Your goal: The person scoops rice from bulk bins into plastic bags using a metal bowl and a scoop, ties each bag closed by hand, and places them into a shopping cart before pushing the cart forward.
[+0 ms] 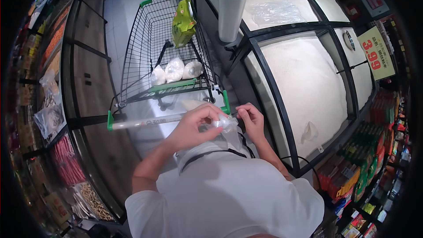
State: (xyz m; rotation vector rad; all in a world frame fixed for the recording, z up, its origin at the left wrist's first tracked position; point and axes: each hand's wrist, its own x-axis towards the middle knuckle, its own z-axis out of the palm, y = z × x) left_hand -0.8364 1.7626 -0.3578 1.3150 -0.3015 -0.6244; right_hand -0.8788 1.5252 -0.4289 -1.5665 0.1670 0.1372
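Note:
My left hand (199,125) is closed on the gathered neck of a clear plastic bag (231,133), in front of my body. The lower part of the bag hangs down beside my waist, and what is inside it I cannot make out. Just right of the bag, my right hand (252,123) has its thumb and index finger pinched together; anything between them is too small to name. Beyond my hands stands a shopping cart (145,39) with a green end on its handle. Three knotted bags of white stuff (174,69) and a green package (183,24) sit in it.
To the right is a black-framed bin of white grain (299,79) with a scoop (309,132) lying on the grain. A roll of plastic bags (231,13) stands at its corner. A yellow price sign (376,50) is behind. Dark cabinets (90,70) line the left side.

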